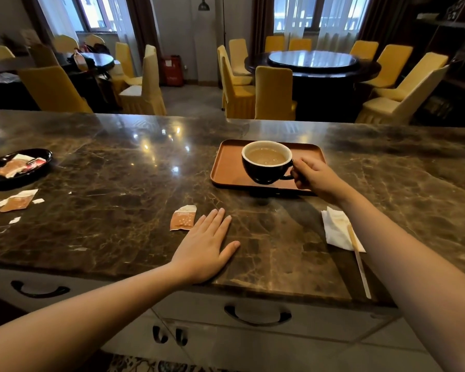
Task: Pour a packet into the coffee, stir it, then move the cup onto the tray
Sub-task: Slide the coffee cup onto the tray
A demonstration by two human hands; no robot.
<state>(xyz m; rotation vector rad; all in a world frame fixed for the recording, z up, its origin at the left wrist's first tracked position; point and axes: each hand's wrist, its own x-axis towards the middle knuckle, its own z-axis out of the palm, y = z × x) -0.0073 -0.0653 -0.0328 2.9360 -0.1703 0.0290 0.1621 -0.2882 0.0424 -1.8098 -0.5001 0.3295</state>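
Observation:
A dark cup (pixel 263 171) with a white inside holds milky coffee. My right hand (pixel 316 178) grips its handle and holds it just above the near edge of the brown tray (pixel 227 162); a shadow lies under the cup. My left hand (pixel 206 245) rests flat on the marble counter, fingers spread, holding nothing. A torn orange packet (pixel 183 218) lies right beside its fingertips. A wooden stir stick (pixel 359 260) lies across a white napkin (pixel 336 229) at the right, under my right forearm.
A black dish (pixel 42 155) with several packets sits at the far left. Another torn packet (pixel 18 201) and paper scraps lie near it. The counter's front edge runs just below my left wrist, with drawers underneath. Yellow chairs and round tables stand beyond.

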